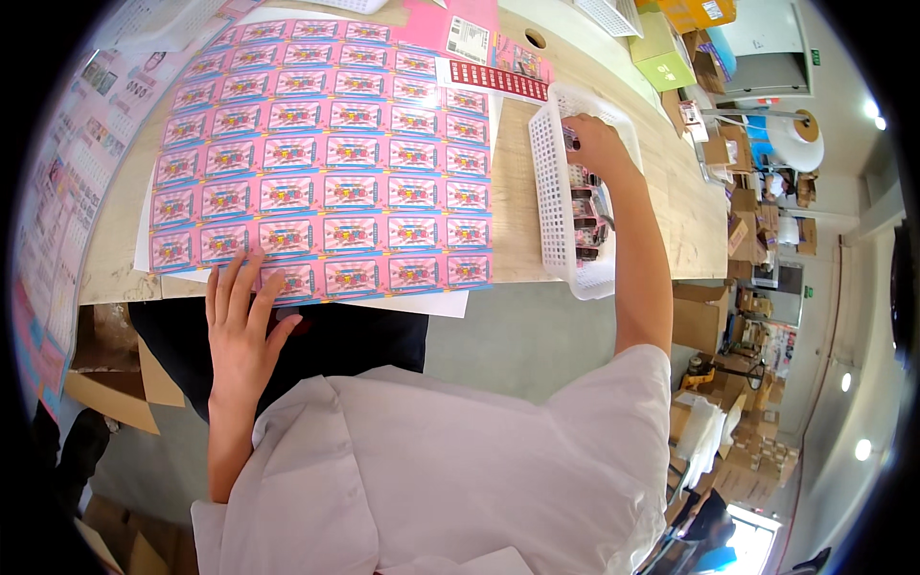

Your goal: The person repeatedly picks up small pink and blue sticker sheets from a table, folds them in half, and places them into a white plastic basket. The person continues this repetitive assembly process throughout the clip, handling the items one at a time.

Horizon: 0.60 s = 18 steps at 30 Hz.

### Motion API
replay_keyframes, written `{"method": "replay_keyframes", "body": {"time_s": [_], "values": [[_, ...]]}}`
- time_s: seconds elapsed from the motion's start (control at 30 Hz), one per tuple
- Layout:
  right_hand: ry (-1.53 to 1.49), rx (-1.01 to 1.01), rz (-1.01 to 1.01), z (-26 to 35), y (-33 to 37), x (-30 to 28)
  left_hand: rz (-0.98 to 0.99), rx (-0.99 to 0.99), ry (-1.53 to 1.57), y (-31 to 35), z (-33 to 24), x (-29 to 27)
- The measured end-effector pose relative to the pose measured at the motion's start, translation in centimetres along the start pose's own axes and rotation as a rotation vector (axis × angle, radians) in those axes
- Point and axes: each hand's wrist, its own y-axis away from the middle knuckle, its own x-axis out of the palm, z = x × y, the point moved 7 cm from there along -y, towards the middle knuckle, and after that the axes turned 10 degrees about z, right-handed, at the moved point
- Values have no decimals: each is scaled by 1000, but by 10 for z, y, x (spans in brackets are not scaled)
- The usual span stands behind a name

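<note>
My left hand (240, 331) lies with its fingers spread on the near left edge of a large pink sheet (331, 144). Rows of small printed cards with red, yellow and blue lettering cover the sheet. At the right, a white perforated plastic basket (548, 206) stands near the table edge, holding several small dark-and-clear packages (585, 209). My right hand (596, 144) reaches into its far end with fingers curled down. A dark piece shows at the fingertips, too hidden to name.
A white strip with red labels (494, 80) lies past the sheet, beside pink papers (450, 24). A hanging printed sheet (72, 172) borders the left. Cardboard boxes (700, 311) stand at the right; an opened carton (115, 398) is below the table at left.
</note>
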Motion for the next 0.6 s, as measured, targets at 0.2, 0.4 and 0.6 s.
{"method": "replay_keyframes", "body": {"time_s": [0.2, 0.4, 0.6], "values": [[1, -35, -52, 2, -6, 5, -74, 26, -8, 3, 13, 2], [-46, -27, -171, 25, 29, -32, -106, 62, 58, 2, 22, -19], [-299, 30, -594, 190, 143, -132, -170, 80, 10, 7, 20, -14]]}}
